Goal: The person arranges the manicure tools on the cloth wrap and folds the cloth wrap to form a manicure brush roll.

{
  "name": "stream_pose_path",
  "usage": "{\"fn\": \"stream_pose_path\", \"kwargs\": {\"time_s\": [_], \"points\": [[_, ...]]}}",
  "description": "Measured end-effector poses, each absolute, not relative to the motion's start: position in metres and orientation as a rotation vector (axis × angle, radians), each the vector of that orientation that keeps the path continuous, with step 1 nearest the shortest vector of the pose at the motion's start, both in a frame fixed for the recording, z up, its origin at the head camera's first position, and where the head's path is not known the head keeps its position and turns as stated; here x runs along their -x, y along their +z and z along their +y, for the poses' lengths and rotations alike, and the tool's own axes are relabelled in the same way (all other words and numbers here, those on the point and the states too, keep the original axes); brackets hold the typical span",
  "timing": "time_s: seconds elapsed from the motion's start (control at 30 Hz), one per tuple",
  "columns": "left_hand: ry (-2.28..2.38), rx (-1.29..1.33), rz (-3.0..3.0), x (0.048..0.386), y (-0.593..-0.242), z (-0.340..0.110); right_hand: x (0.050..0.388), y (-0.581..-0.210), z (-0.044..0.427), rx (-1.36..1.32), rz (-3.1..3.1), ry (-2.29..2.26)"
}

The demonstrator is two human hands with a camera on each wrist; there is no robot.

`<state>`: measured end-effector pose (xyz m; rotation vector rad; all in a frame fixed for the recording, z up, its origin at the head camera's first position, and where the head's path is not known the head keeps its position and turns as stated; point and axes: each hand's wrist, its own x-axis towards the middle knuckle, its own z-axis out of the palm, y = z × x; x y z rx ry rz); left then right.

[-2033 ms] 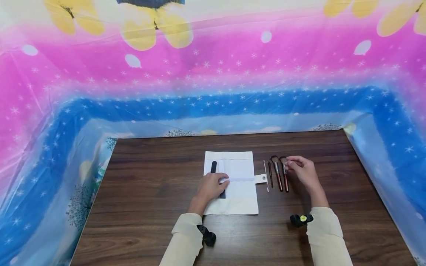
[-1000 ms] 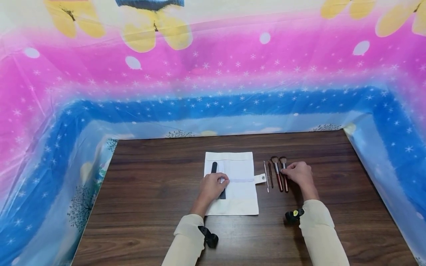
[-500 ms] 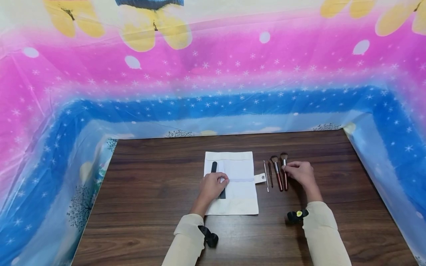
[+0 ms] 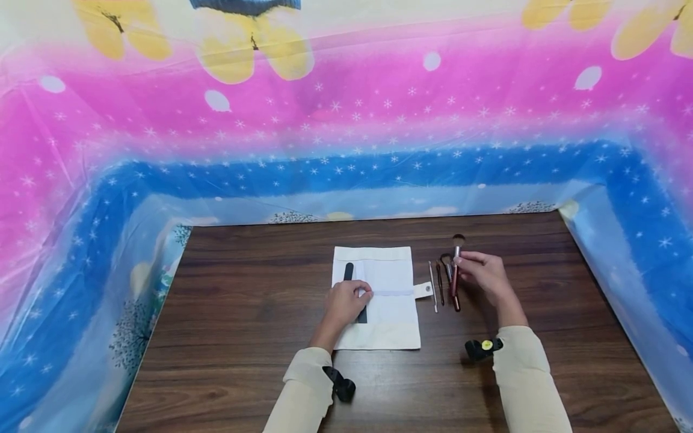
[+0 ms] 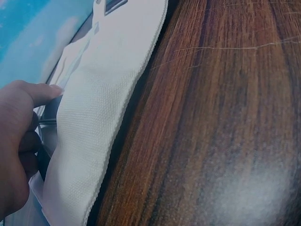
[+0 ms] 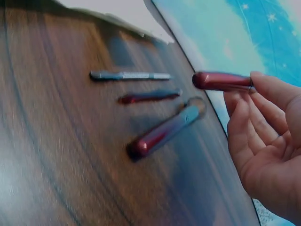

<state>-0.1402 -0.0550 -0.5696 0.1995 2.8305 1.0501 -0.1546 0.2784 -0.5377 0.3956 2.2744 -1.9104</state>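
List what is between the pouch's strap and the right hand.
In the head view: silver tool, thin dark tool, lying brush, then the held brush.

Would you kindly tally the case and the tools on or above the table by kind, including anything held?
Thick brushes: 2, one of them in the right hand
Thin silver tool: 1
Thin dark-red tool: 1
Black strip: 1
White case: 1
Total: 6

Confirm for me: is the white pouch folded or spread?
Spread: the white pouch lies open, its inside showing, the snap strap unfastened.
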Motion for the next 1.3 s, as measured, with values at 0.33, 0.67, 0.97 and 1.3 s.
{"fn": "stream_pose_path", "kwargs": {"time_s": [0.33, 0.67, 0.97, 1.3], "points": [[1.046, -0.201, 2.829, 0.142, -0.569, -0.057, 0.160, -0.531, 0.254, -0.283, 2.178, -2.023], [1.054, -0.170, 2.849, 0.141, -0.570, -0.055, 0.168, -0.530, 0.224, -0.268, 2.159, -2.001], [1.080, -0.155, 2.812, 0.139, -0.568, -0.054, 0.172, -0.539, 0.196, -0.235, 2.132, -1.985], [1.081, -0.148, 2.832, 0.139, -0.567, -0.053, 0.179, -0.541, 0.163, -0.272, 2.176, -1.905]]}}
